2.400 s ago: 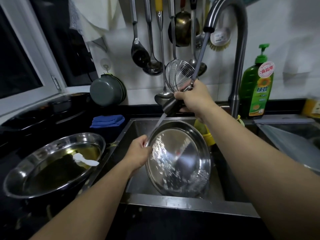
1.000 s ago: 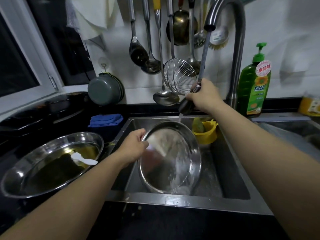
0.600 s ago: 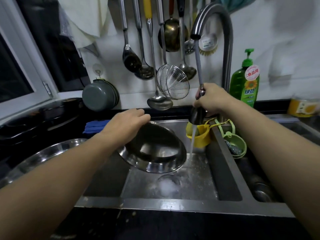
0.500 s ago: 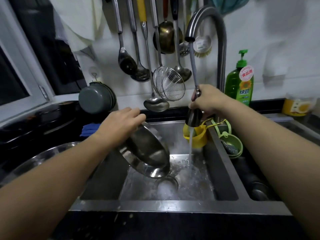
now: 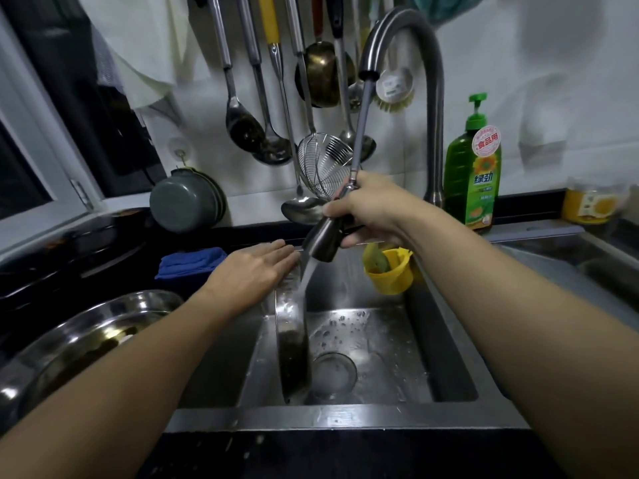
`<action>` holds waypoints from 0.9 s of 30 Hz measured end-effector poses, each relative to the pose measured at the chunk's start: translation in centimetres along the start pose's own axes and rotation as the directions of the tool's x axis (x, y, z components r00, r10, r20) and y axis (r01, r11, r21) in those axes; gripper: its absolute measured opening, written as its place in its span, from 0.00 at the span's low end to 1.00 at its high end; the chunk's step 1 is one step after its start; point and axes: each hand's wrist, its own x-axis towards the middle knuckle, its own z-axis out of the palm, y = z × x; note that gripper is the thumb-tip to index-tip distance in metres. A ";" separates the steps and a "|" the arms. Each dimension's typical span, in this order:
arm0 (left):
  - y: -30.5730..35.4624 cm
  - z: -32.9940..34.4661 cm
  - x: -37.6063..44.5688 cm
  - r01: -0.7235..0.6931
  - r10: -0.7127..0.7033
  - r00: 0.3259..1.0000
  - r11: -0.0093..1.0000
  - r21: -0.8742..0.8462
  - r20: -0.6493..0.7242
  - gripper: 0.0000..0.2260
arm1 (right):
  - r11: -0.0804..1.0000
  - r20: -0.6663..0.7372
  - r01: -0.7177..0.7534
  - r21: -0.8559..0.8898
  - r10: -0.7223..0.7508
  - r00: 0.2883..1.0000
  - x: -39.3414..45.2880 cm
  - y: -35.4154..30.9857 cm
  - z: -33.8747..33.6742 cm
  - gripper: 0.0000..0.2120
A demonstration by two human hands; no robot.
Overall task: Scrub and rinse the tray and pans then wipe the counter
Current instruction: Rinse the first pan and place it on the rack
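A steel pan (image 5: 292, 340) stands on edge in the sink (image 5: 397, 357), seen rim-on. My left hand (image 5: 249, 274) rests on its top rim and left face with fingers straight; the thumb is hidden. My right hand (image 5: 373, 209) grips the pull-out spray head (image 5: 323, 240), whose hose runs up to the faucet (image 5: 434, 98). Water streams from the head onto the pan's upper rim. A second, larger steel pan (image 5: 86, 326) with dark liquid sits on the black counter at the left.
A blue cloth (image 5: 190, 264) lies behind the sink's left corner. A yellow cup (image 5: 390, 274) hangs on the sink's back wall. A green soap bottle (image 5: 472, 181) stands right of the faucet. Ladles and a wire strainer (image 5: 321, 164) hang above. A grey pot (image 5: 185, 200) leans on the wall.
My left hand turned the pan from tilted face-up to standing on edge. My right hand swung the spray head left, so the water now hits the pan's rim.
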 end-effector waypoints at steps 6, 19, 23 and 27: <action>0.1 1.6 0.4 -0.052 0.053 0.998 0.998 -0.038 0.036 0.23 | 1.000 -0.027 0.013 0.006 -0.012 1.000 0.6 0.4 0.5 0.11; 0.0 1.8 1.4 -0.160 0.159 0.987 0.981 -0.113 -0.014 0.16 | 1.000 -0.066 0.031 0.003 -0.030 0.997 0.7 0.7 0.7 0.12; 0.7 1.3 1.3 -0.324 0.325 0.946 0.940 -0.106 -0.003 0.21 | 0.999 -0.185 0.052 0.003 -0.051 0.981 2.4 1.4 1.8 0.13; 0.9 1.5 1.6 -0.417 0.420 0.907 0.905 -0.083 0.017 0.21 | 0.997 -0.243 0.051 -0.064 -0.066 0.968 3.0 1.7 1.9 0.14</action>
